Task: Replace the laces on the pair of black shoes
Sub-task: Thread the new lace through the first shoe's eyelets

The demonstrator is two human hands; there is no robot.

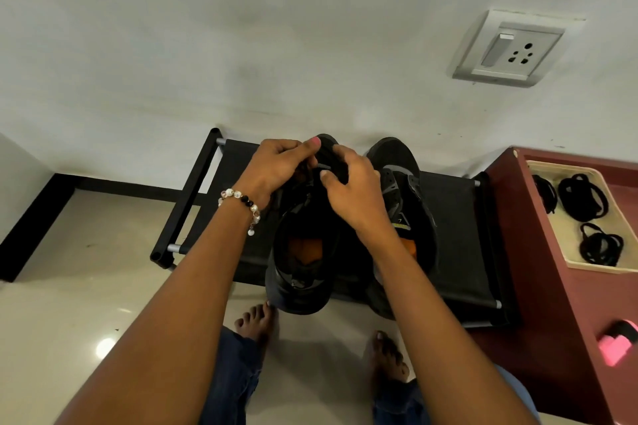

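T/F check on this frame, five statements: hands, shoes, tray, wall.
1. Both hands work at the left shoe. True: left hand and right hand meet over its front.
2. The right shoe lies on the floor. False: it sits on the black rack.
3. The tray holds coiled black laces. True.
4. The bracelet is on the right wrist. False: left wrist.
5. The wall socket has a plug in it. False: nothing is plugged in.
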